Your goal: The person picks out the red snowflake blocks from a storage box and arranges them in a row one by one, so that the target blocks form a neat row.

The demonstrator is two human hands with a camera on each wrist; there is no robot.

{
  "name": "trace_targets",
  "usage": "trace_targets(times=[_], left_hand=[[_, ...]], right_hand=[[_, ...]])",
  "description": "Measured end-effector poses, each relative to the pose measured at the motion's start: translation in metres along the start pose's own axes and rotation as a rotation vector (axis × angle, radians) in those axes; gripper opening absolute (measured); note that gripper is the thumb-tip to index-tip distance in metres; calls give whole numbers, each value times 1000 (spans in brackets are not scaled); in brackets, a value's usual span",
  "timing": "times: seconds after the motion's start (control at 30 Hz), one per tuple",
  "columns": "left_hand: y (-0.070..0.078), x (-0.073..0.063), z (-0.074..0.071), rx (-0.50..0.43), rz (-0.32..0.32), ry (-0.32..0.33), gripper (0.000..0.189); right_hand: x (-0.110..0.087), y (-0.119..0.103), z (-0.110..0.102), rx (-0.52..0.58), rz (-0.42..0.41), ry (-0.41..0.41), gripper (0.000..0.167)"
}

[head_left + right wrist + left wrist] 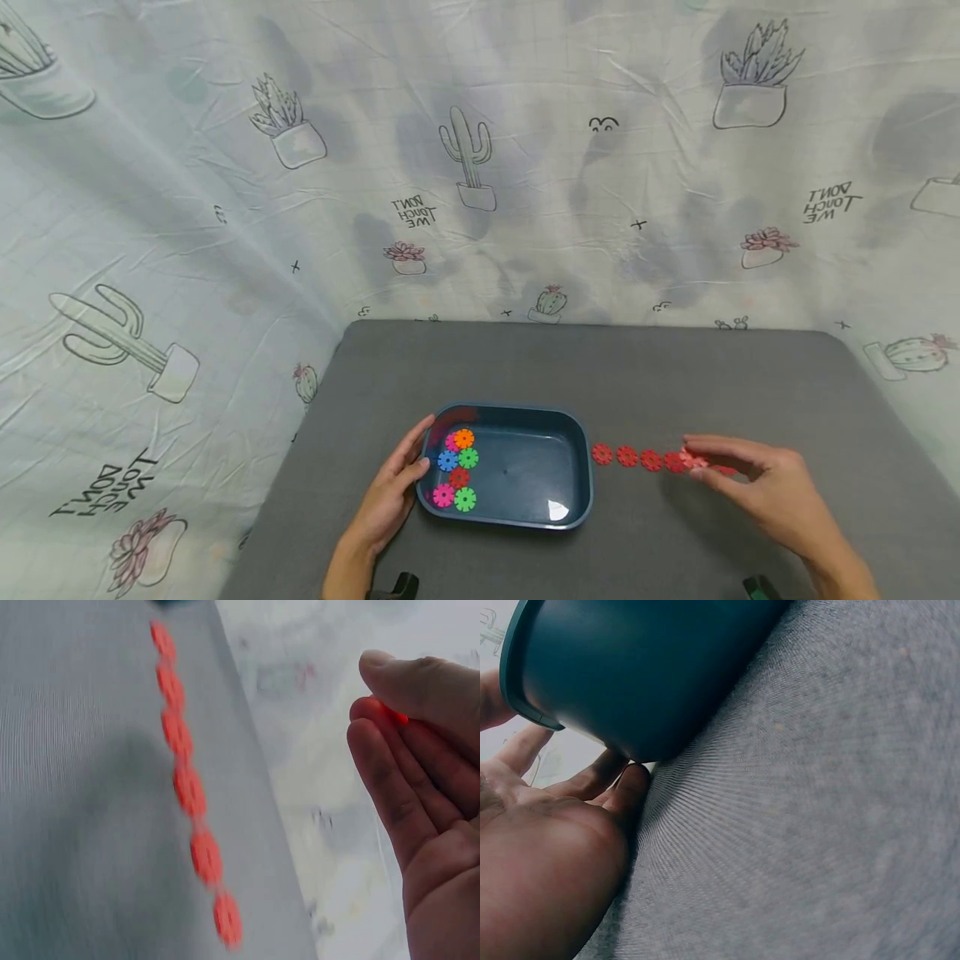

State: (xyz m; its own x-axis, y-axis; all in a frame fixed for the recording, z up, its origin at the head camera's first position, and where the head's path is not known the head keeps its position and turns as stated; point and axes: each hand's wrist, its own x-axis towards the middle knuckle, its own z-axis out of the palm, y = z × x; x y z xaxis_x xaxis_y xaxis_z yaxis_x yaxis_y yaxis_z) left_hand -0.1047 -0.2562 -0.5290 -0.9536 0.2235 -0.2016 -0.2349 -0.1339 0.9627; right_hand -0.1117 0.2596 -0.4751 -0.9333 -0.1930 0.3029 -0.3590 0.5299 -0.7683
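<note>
My left hand (386, 502) grips the left rim of a dark blue plastic tray (517, 521), thumb over the edge and fingers against the outer wall. In the left wrist view the fingers reach under the rim of the tray (645, 682). Several notched plastic discs in pink, orange, blue, green and red lie at the tray's left side, among them a green disc (466, 499). Right of the tray, red notched discs (627, 456) form a row on the table. Above the row's right part, my right hand (776, 492) pinches another red notched disc (395, 714), mostly hidden by thumb and fingers.
A grey cloth-covered table (600, 367) bears the tray and the row. Behind and to the left hangs a pale curtain (525, 167) printed with cacti. Dark pieces of the wrist gear (405, 586) show at the bottom edge.
</note>
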Motion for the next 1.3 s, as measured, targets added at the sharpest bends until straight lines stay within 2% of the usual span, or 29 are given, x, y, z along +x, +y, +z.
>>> trace_targets(times=[0.27, 0.63, 0.73, 0.93, 1.03, 1.13, 1.3], left_hand=[[1, 0, 0, 4, -4, 11, 60], [1, 0, 0, 6, -12, 12, 60], [0, 0, 1, 13, -11, 13, 60], [0, 1, 1, 24, -10, 15, 60], [0, 1, 1, 20, -14, 15, 60], [0, 1, 2, 18, -14, 16, 60], [-1, 2, 3, 17, -9, 20, 60]], right_hand=[[-15, 30, -39, -121, 143, 42, 32], [-19, 62, -54, -255, 307, -30, 38], [-18, 69, -57, -307, 280, -34, 35], [-15, 83, -59, -398, 138, 32, 32], [-14, 88, -58, -463, 79, 18, 33], [-13, 92, -54, -524, 51, -2, 34], [-13, 96, -46, -546, 67, -36, 34]])
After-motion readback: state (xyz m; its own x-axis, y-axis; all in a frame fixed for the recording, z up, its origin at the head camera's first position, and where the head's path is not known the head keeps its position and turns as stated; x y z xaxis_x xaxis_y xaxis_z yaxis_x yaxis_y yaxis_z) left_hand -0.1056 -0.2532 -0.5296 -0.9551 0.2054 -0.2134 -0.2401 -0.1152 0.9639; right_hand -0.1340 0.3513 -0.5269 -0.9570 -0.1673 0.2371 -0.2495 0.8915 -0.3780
